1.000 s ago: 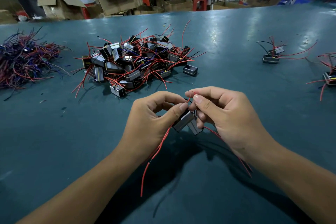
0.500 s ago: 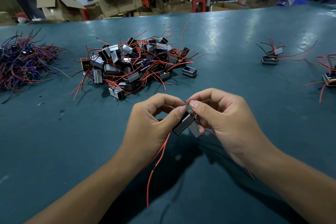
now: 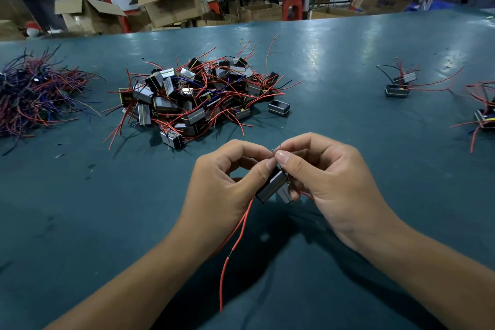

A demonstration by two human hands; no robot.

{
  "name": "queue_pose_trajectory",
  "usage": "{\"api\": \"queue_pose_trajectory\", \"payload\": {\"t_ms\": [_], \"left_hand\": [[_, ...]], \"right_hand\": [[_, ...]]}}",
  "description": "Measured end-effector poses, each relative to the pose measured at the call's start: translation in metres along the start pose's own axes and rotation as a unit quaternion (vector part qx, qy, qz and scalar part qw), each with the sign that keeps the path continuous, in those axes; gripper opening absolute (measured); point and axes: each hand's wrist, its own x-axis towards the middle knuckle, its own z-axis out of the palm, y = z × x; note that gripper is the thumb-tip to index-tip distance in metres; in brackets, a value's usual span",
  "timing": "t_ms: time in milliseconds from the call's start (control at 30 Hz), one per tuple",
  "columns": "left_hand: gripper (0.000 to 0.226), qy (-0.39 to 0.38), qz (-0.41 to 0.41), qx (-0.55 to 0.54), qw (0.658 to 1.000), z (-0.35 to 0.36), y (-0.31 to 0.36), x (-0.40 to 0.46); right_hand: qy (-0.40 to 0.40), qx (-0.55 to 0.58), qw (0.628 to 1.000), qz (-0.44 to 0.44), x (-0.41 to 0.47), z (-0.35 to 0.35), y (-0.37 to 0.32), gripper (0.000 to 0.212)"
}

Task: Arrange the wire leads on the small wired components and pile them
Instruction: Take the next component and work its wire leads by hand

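Head view: nearest the counter's (image 3: pixel 80 209) front edge, a thin red wire lead (image 3: pixel 235 244) hangs from the hands, bending down toward the dull teal surface; a short bare stretch shows partway along it. Above it, both hands meet over the middle of the counter. The left hand (image 3: pixel 225 190) has its grip closed, thumb and forefinger pinched on a small wired component (image 3: pixel 272 186), a boxy block with grey metallic sides and dark edges, held tilted off the surface. The right hand (image 3: pixel 332 182) is closed too, thumb and forefinger pinching a fine wire end just above that block, other fingers curled behind it.

Farther back, left of centre, lies a loose pile of components (image 3: pixel 198 96), the same grey-and-black blocks tangled in red leads with some blue and black. One component (image 3: pixel 279 108) sits just beside the pile's right side. At the left edge is a heap of red and blue wires (image 3: pixel 34 91). Toward the right edge stand two components (image 3: pixel 399 86) and another small cluster (image 3: pixel 484 115). Beyond the far edge are cardboard boxes (image 3: pixel 171 0); print on one is too blurred to read.
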Motion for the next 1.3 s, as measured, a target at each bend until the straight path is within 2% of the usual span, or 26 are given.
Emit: {"api": "queue_pose_trajectory", "payload": {"t_ms": [167, 267, 367, 433, 533, 700, 800, 933, 1100, 1300], "left_hand": [[0.003, -0.002, 0.004, 0.006, 1.0, 0.001, 0.002, -0.002], [0.006, 0.0, 0.037, 0.024, 0.999, -0.004, 0.005, -0.001], [0.011, -0.006, 0.135, 0.103, 0.985, -0.017, 0.01, 0.007], [0.013, -0.029, 0.223, 0.178, 0.958, -0.023, 0.012, 0.012], [0.016, -0.034, 0.271, 0.222, 0.936, -0.027, 0.012, 0.014], [0.024, -0.073, 0.27, 0.203, 0.938, -0.026, 0.01, 0.012], [0.028, -0.097, 0.269, 0.209, 0.935, -0.029, 0.01, 0.013], [0.023, -0.131, 0.265, 0.197, 0.935, -0.034, 0.013, 0.014], [0.015, -0.169, 0.236, 0.159, 0.944, -0.036, 0.016, 0.015], [0.012, -0.182, 0.228, 0.173, 0.941, -0.04, 0.023, 0.015]], "right_hand": [[0.021, -0.032, 0.999, -0.019, -0.002, 0.001, -0.001, 0.007], [0.019, -0.068, 0.997, -0.026, -0.001, 0.0, -0.005, 0.009], [-0.018, -0.085, 0.996, -0.008, 0.001, -0.005, -0.012, 0.008], [-0.062, -0.099, 0.993, 0.0, 0.003, -0.009, -0.016, 0.008], [-0.119, -0.083, 0.989, 0.013, 0.003, -0.011, -0.02, 0.01], [-0.16, -0.057, 0.985, 0.039, 0.004, -0.012, -0.021, 0.022], [-0.184, -0.032, 0.98, 0.063, 0.003, -0.014, -0.022, 0.017], [-0.228, -0.009, 0.97, 0.088, 0.003, -0.015, -0.026, 0.006], [-0.259, 0.021, 0.958, 0.121, 0.002, -0.014, -0.029, 0.01], [-0.28, 0.01, 0.951, 0.13, 0.001, -0.013, -0.029, 0.012]]}}
